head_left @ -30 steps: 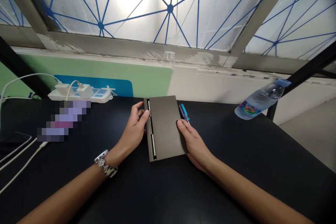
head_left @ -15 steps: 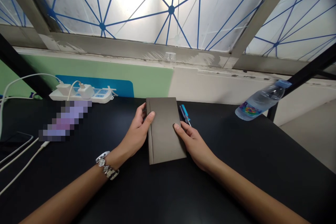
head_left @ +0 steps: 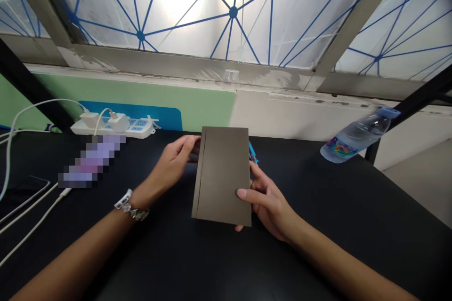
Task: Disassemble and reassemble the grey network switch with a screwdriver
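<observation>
"Head view: what is shown, largest first?"

"A black desk, over which a grey-brown hardcover book is held."

"By what?"

"By the right hand, thumb on top, fingers beneath; the book is set to its left."

"And the left hand?"

"Narrowed at the book's upper left edge; whether contact is made cannot be told. A blue pen is partly hidden by the book."

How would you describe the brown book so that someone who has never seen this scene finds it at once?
Below the window, find the black table. Mid-picture, between the left hand and the right hand, is the book, its right edge gripped by the right hand. It is a plain brown rectangle, unlike the slim blue pen by its right edge.
</observation>
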`<state>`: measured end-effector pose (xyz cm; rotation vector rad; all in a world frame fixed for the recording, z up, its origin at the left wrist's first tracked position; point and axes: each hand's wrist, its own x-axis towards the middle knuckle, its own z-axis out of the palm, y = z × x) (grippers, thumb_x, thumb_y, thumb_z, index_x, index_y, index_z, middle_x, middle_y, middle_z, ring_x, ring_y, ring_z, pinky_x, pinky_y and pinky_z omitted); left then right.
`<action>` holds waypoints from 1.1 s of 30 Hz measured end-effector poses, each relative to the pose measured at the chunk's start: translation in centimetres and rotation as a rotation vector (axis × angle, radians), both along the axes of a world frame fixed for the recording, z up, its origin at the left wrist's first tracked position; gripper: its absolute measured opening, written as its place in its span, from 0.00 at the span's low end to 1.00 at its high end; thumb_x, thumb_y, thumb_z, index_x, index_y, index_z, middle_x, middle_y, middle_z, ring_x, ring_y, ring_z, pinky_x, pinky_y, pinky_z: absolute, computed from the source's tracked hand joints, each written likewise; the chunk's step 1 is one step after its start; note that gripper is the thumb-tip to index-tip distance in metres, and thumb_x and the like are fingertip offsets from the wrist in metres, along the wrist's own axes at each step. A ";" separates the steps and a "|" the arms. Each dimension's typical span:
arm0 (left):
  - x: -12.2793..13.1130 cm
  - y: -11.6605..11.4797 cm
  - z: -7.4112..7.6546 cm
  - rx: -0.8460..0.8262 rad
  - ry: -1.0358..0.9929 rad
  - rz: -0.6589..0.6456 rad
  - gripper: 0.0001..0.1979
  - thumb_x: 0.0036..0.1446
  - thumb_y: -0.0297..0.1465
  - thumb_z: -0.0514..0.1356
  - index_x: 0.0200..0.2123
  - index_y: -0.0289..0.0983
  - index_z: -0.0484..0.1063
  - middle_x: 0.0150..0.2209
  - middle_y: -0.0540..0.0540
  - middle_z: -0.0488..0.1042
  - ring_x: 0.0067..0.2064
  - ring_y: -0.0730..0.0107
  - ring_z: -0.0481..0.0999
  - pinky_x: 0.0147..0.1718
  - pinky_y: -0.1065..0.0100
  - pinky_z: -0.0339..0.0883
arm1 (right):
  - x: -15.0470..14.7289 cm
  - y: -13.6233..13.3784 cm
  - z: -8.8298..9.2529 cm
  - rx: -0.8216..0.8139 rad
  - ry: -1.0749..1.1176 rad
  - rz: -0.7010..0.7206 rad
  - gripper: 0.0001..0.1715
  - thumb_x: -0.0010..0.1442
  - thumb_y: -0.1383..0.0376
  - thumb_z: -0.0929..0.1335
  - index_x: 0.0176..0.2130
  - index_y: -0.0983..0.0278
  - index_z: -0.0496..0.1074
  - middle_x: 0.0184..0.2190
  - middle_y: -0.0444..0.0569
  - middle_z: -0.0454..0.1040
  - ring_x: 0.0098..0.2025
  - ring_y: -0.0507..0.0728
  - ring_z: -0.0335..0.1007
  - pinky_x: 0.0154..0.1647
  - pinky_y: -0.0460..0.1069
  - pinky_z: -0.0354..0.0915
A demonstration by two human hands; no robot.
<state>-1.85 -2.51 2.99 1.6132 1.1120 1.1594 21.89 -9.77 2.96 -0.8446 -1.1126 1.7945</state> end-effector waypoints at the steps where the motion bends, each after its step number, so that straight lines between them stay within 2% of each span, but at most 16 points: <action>1: -1.1 0.5 0.4 0.116 0.125 0.037 0.21 0.70 0.45 0.51 0.43 0.36 0.77 0.44 0.40 0.79 0.43 0.60 0.79 0.42 0.61 0.75 | 0.2 0.1 0.1 0.028 -0.008 -0.016 0.38 0.60 0.63 0.74 0.64 0.53 0.60 0.46 0.50 0.78 0.27 0.57 0.79 0.21 0.53 0.78; 3: -3.4 1.5 1.1 0.293 0.459 0.071 0.16 0.64 0.42 0.58 0.35 0.38 0.78 0.38 0.42 0.78 0.40 0.60 0.77 0.44 0.60 0.71 | 0.7 0.2 0.2 0.110 -0.042 -0.060 0.35 0.62 0.63 0.73 0.64 0.53 0.61 0.46 0.51 0.79 0.28 0.58 0.79 0.21 0.54 0.78; 4: -4.4 2.0 1.3 0.316 0.572 0.037 0.13 0.61 0.42 0.60 0.33 0.39 0.78 0.37 0.43 0.79 0.39 0.59 0.77 0.43 0.61 0.70 | 1.0 0.4 0.1 0.171 -0.076 -0.096 0.34 0.63 0.63 0.73 0.64 0.53 0.62 0.46 0.50 0.80 0.29 0.58 0.80 0.24 0.54 0.79; 6: -5.9 2.6 1.3 0.245 0.688 -0.052 0.11 0.55 0.41 0.63 0.29 0.40 0.78 0.33 0.45 0.80 0.37 0.59 0.78 0.41 0.62 0.70 | 1.6 0.6 -0.2 0.328 -0.200 -0.205 0.35 0.64 0.63 0.73 0.66 0.51 0.61 0.46 0.49 0.80 0.34 0.59 0.81 0.32 0.55 0.80; 9: -6.8 2.9 0.7 0.097 0.738 -0.125 0.10 0.50 0.41 0.65 0.29 0.42 0.79 0.32 0.46 0.81 0.37 0.58 0.79 0.40 0.63 0.70 | 2.4 0.8 -0.7 0.663 -0.502 -0.416 0.39 0.64 0.65 0.72 0.69 0.49 0.59 0.49 0.48 0.81 0.44 0.61 0.81 0.42 0.54 0.78; 11: -6.6 2.9 0.1 0.071 0.760 -0.147 0.09 0.49 0.40 0.66 0.28 0.42 0.80 0.32 0.46 0.81 0.35 0.59 0.79 0.38 0.64 0.70 | 2.8 0.9 -0.8 0.922 -0.711 -0.501 0.40 0.63 0.68 0.72 0.68 0.47 0.61 0.52 0.47 0.80 0.46 0.62 0.81 0.45 0.55 0.78; 14: -5.9 2.7 -0.4 0.081 0.769 -0.149 0.07 0.49 0.37 0.65 0.29 0.42 0.81 0.32 0.45 0.82 0.35 0.58 0.80 0.36 0.64 0.70 | 3.2 0.9 -0.4 1.238 -0.900 -0.471 0.43 0.61 0.73 0.71 0.68 0.46 0.63 0.57 0.45 0.78 0.51 0.64 0.80 0.52 0.57 0.77; 16: -5.7 2.6 -0.4 0.071 0.749 -0.145 0.08 0.49 0.35 0.64 0.32 0.42 0.82 0.33 0.43 0.83 0.37 0.54 0.81 0.37 0.62 0.71 | 3.2 0.7 0.0 1.353 -0.946 -0.397 0.46 0.60 0.76 0.69 0.70 0.46 0.61 0.59 0.44 0.77 0.57 0.65 0.77 0.57 0.60 0.75; 19: -5.6 2.4 0.0 0.049 0.752 -0.155 0.07 0.50 0.34 0.63 0.31 0.41 0.82 0.34 0.42 0.83 0.37 0.51 0.81 0.36 0.61 0.72 | 3.0 0.7 0.1 1.430 -0.974 -0.327 0.50 0.60 0.78 0.67 0.72 0.46 0.56 0.61 0.42 0.75 0.63 0.64 0.72 0.60 0.62 0.73; 22: -5.8 2.4 -0.1 0.075 0.790 -0.179 0.07 0.52 0.31 0.61 0.31 0.41 0.81 0.36 0.42 0.83 0.36 0.54 0.81 0.36 0.63 0.70 | 2.9 0.8 -0.4 1.432 -1.001 -0.323 0.52 0.60 0.78 0.68 0.73 0.45 0.51 0.62 0.41 0.74 0.63 0.63 0.72 0.60 0.62 0.73; 24: -5.9 2.4 -0.4 0.101 0.815 -0.145 0.07 0.53 0.29 0.61 0.33 0.41 0.80 0.37 0.43 0.83 0.36 0.57 0.80 0.33 0.65 0.67 | 2.9 1.0 -0.7 1.418 -1.019 -0.330 0.52 0.61 0.78 0.68 0.73 0.44 0.52 0.61 0.39 0.74 0.62 0.63 0.73 0.59 0.62 0.74; 28: -5.8 2.3 -0.3 0.133 0.863 0.020 0.06 0.56 0.31 0.60 0.34 0.42 0.78 0.35 0.46 0.81 0.34 0.60 0.78 0.30 0.66 0.63 | 2.7 1.5 -1.1 1.415 -1.068 -0.335 0.44 0.64 0.75 0.68 0.71 0.44 0.59 0.58 0.38 0.77 0.59 0.62 0.76 0.56 0.59 0.76; 33: -5.2 2.0 1.1 0.330 0.832 0.161 0.07 0.62 0.35 0.58 0.35 0.41 0.75 0.37 0.46 0.79 0.37 0.60 0.77 0.33 0.65 0.64 | 2.2 2.2 -1.4 1.473 -1.178 -0.368 0.28 0.66 0.72 0.67 0.60 0.50 0.74 0.53 0.39 0.81 0.54 0.60 0.80 0.51 0.54 0.78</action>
